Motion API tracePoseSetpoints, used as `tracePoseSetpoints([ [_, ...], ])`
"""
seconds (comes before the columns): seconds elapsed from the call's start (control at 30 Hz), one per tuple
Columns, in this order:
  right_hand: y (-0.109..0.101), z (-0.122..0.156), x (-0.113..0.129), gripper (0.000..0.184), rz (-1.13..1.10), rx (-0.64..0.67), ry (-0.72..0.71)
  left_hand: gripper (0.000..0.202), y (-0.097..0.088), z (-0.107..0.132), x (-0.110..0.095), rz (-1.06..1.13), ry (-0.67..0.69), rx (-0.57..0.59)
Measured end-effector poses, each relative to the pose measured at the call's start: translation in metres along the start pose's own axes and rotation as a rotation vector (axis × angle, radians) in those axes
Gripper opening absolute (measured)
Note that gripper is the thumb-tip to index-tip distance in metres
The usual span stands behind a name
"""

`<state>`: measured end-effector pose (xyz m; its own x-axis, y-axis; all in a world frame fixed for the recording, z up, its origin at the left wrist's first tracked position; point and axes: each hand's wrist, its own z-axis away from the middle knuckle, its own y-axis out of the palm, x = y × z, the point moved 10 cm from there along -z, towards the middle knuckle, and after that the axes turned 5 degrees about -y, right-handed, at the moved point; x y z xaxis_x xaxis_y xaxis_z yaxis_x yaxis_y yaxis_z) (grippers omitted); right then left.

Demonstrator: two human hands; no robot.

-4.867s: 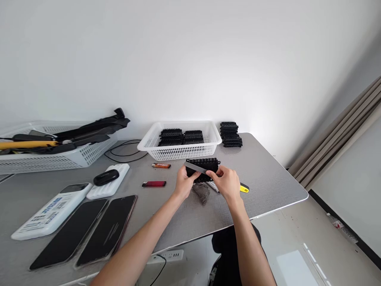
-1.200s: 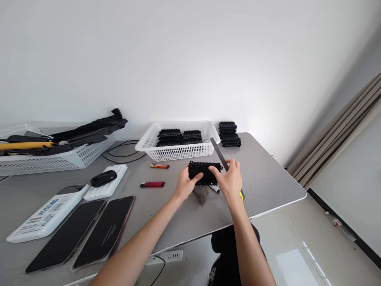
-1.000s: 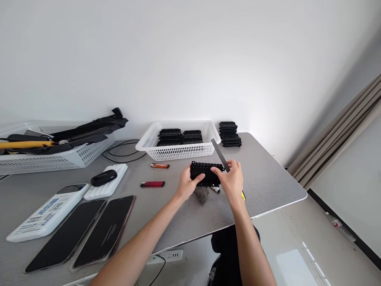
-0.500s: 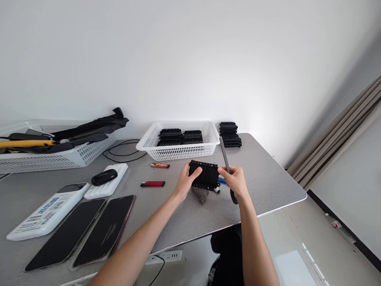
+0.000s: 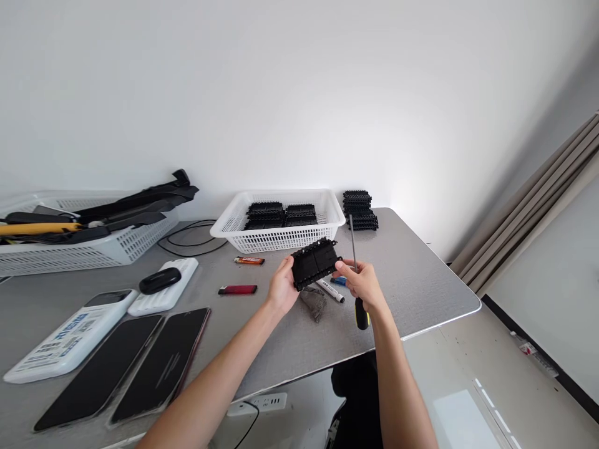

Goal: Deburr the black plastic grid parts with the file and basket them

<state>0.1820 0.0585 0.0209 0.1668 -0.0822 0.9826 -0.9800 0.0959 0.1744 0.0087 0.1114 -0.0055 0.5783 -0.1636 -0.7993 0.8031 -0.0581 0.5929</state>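
My left hand (image 5: 281, 288) is closed on the left end of a black ribbed plastic part (image 5: 314, 263), held tilted above the grey table (image 5: 421, 280). My right hand (image 5: 361, 284) grips a tool with a flat grey blade (image 5: 352, 240) pointing up and a black and yellow handle (image 5: 361, 317) hanging below the palm. Its fingertips touch the part's right end. Under the hands lie a grey cloth (image 5: 312, 301) and a white marker (image 5: 330, 290).
A white basket (image 5: 281, 237) with black parts stands behind, a stack of black parts (image 5: 359, 211) to its right. Two lighters (image 5: 237, 289), two dark phones (image 5: 161, 362), a white keypad device (image 5: 56, 343) and a second basket (image 5: 70, 249) lie left. The table's edge runs close on the right.
The black part rose off the table and tilted. The tool's blade swung from lying across the part to pointing upright, with its handle now below my right hand.
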Motion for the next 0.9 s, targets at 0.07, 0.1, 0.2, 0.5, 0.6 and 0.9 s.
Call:
tracePoseSetpoints([
  [0.07,0.006,-0.001,-0.002,0.048,-0.001,0.025,-0.013,0.02,0.001,-0.002,0.005,0.036,-0.049,0.022],
  [0.1,0.007,-0.002,-0.003,0.046,-0.002,0.015,-0.027,0.019,0.003,-0.002,0.007,0.043,-0.069,0.036],
  [0.2,-0.001,-0.006,-0.004,0.044,-0.006,-0.078,-0.075,0.022,0.006,0.001,0.003,-0.003,-0.063,0.051],
  [0.5,-0.013,-0.005,0.006,0.048,0.217,-0.162,-0.175,0.051,0.025,0.014,0.003,-0.475,-0.019,0.136],
  [0.6,-0.011,0.002,0.021,0.052,0.332,-0.192,-0.235,0.051,0.022,0.013,-0.006,-0.52,0.088,0.084],
  [0.9,0.023,0.02,0.036,0.052,0.679,-0.072,-0.238,0.049,0.013,0.015,-0.032,-0.581,0.381,-0.018],
])
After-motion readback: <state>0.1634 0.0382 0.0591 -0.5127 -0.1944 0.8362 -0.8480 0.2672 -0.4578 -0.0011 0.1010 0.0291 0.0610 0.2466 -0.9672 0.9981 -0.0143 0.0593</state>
